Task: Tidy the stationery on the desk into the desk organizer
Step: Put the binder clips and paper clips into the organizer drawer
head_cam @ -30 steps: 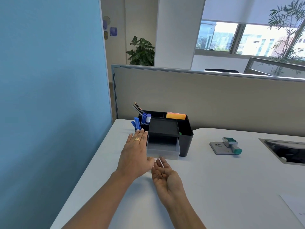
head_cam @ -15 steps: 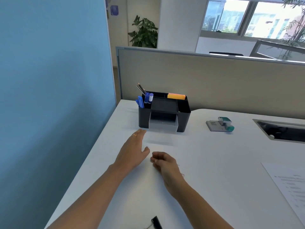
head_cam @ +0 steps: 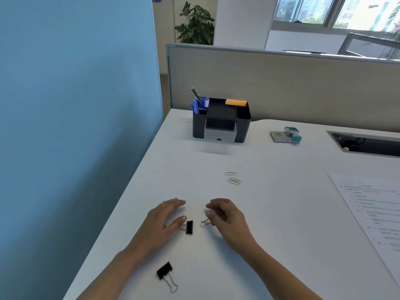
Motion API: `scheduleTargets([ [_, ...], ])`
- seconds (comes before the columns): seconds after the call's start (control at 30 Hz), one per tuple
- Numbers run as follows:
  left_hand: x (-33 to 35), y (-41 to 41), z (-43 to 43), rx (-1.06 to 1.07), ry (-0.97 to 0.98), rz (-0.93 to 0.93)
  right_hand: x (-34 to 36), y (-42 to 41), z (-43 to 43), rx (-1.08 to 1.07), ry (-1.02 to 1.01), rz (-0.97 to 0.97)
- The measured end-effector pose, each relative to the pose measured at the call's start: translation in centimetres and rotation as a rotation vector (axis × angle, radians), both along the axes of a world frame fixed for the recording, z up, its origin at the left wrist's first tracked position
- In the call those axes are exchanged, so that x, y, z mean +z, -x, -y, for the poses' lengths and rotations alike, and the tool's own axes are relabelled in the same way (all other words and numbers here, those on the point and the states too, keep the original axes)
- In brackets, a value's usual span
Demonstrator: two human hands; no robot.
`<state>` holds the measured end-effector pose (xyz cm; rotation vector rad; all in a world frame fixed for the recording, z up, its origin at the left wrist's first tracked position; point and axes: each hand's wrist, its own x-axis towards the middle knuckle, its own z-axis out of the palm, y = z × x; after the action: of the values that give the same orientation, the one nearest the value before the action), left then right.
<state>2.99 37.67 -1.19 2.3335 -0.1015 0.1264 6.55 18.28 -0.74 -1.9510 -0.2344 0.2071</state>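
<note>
Though the right grip point(head_cam: 227, 217) is curled over a clip point(head_cam: 203, 223), of which only the wire loop shows past the thumb, I cannot tell whether it is pinched or merely covered. The left grip point(head_cam: 164, 219) lies relaxed and apart, thumb just beside a second clip point(head_cam: 189, 226) on the table point(head_cam: 281, 213). A third clip point(head_cam: 165, 272) lies near the left forearm; paperclips point(head_cam: 233, 180) lie farther out. The organizer point(head_cam: 221, 120) stands well apart at the far end, its drawer point(head_cam: 219, 134) seemingly pushed in. A loose pinch on the wire could drop the clip in transit; a forearm sweep could send the third clip skidding toward the edge.
</note>
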Motion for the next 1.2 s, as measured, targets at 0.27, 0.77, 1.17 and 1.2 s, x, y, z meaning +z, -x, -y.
scheduleTargets([
  [0.27, -0.1, 2.7, -0.1, 0.031, 0.125, 0.015, -0.8, 2.9, -0.3, 0.108, 0.393, 0.315],
  [0.77, 0.0, 3.4, 0.6, 0.156, 0.210, 0.082, -0.7, 4.8, 1.0, -0.074, 0.383, 0.437],
  [1.17, 0.0, 4.6, 0.4, 0.272, 0.082, 0.149, -0.8, 8.4, -0.8, 0.183, 0.403, 0.378],
  [1.2, 0.0, 4.8, 0.4, 0.305, 0.107, 0.154, -0.7, 8.9, -1.2, 0.200, 0.384, 0.372],
])
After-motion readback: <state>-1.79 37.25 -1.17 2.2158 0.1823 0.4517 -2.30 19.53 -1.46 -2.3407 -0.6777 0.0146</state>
